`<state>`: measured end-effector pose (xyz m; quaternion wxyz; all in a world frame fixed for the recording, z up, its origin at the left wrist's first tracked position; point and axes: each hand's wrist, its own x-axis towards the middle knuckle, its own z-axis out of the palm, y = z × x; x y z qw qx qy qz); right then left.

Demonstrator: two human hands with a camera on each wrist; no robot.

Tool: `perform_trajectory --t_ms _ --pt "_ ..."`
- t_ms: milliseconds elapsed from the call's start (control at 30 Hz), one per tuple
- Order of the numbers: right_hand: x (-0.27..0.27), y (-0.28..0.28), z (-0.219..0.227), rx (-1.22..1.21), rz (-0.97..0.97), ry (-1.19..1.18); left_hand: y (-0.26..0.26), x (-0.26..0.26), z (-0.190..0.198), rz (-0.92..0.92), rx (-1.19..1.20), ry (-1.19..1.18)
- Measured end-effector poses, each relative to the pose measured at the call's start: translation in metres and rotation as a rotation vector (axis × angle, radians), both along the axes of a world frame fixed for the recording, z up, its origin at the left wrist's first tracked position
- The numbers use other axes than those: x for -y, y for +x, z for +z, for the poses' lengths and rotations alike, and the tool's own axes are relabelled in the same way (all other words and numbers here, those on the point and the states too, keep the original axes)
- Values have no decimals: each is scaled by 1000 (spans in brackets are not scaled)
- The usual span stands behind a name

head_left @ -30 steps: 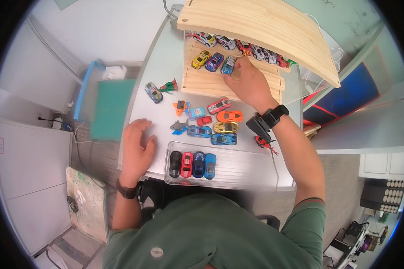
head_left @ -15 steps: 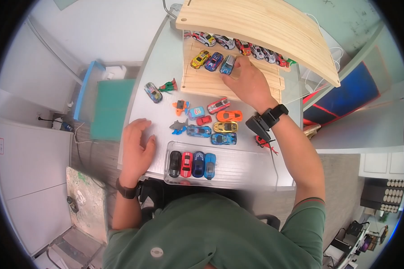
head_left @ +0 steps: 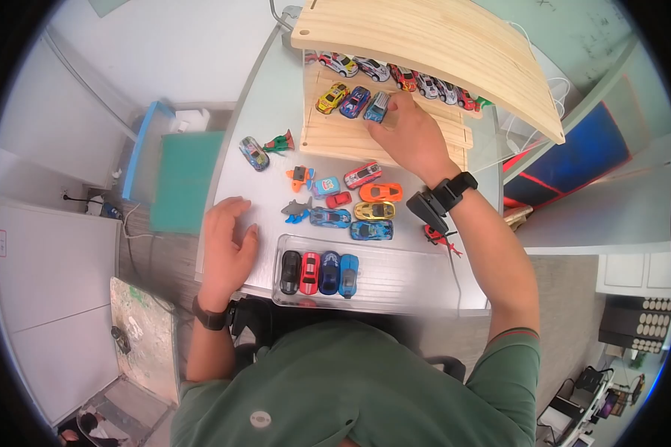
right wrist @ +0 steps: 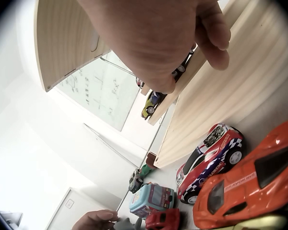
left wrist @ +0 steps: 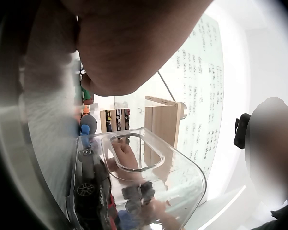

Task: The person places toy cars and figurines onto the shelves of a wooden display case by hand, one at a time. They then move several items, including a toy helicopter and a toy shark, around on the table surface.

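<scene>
My right hand [head_left: 414, 138] reaches onto the wooden shelf [head_left: 335, 138] and pinches a light blue toy car [head_left: 377, 106], thumb near its front end and fingers along its right side. Left of that car stand a dark blue toy car [head_left: 355, 102] and a yellow one [head_left: 332, 98], side by side. In the right wrist view the hand itself covers most of the held car. My left hand [head_left: 230, 242], fingers loosely bent and holding nothing, rests at the table's left, beside a clear plastic box [head_left: 410, 279]. Four-wheeled toys in it include a black car [head_left: 291, 273] and a red car [head_left: 310, 273].
Mid-table lie several loose toys, among them an orange car [head_left: 381, 193], a gold car [head_left: 375, 211] and a grey shark [head_left: 297, 208]. More cars line the upper tier under the curved wooden top [head_left: 425, 45]. A red toy helicopter [head_left: 440, 238] lies near the right forearm.
The light blue car has shifted very slightly left with the right hand's fingertips, closer to the dark blue car. The left hand has stayed where it was.
</scene>
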<state>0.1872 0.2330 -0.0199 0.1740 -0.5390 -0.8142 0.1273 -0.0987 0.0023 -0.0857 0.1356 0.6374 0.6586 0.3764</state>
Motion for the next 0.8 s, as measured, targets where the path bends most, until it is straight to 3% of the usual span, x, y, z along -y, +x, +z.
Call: perform_trajectory --t_ms 800 --pt "-2 2 -6 -20 7 36 1 0 0 -1 -1 16"
